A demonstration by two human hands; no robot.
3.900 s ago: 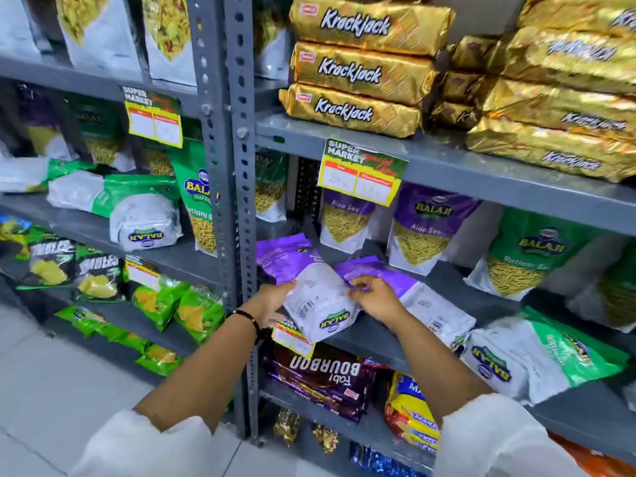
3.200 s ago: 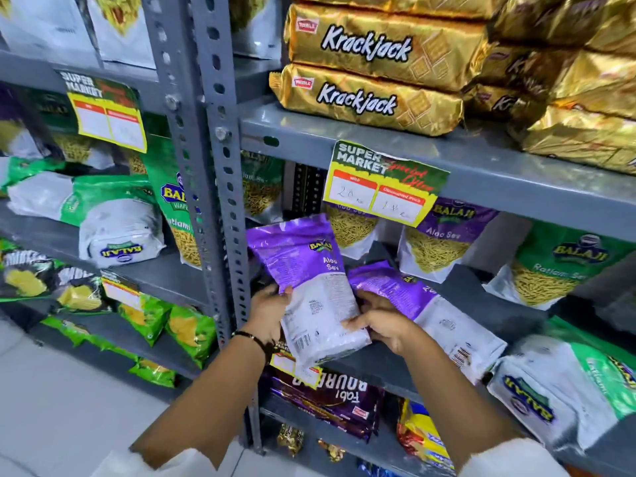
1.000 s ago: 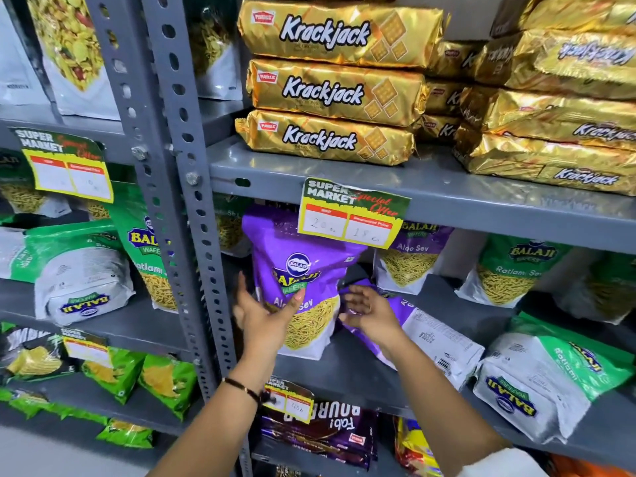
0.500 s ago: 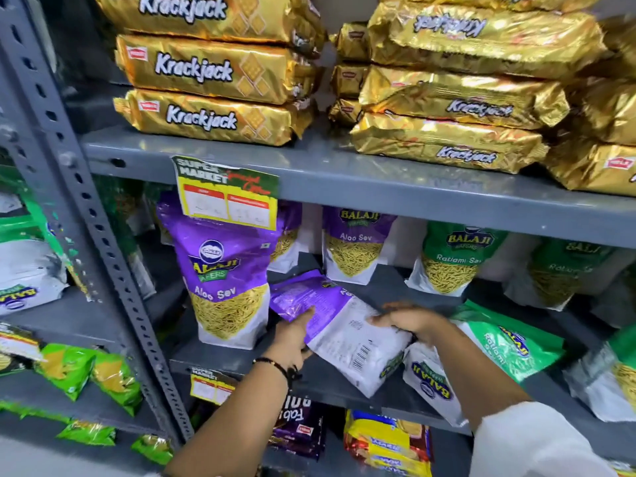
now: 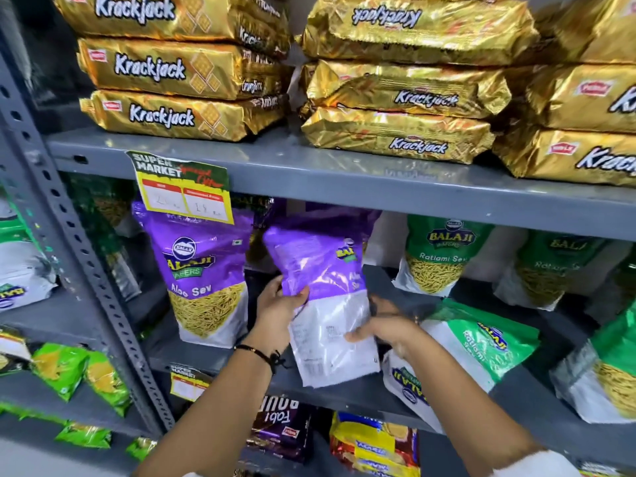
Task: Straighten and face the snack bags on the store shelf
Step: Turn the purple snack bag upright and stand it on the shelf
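Middle shelf [image 5: 220, 356]: Aloo Sev bag [image 5: 206, 280] upright near left front corner, beside upright post [image 5: 69, 242]. Second bag [image 5: 323, 297] just right of it, raised over front edge, back side facing out, tilted. Left hand [image 5: 278, 313] on its left edge, right hand [image 5: 385, 328] on its lower right. Ratlami Sev bag [image 5: 461, 352] lying flat at front edge, right of hands. Another Ratlami Sev bag [image 5: 440, 256] upright at rear. Price tag [image 5: 182, 187] hangs from upper shelf [image 5: 344, 180] front edge; Krackjack packs [image 5: 179, 115] stacked on it.
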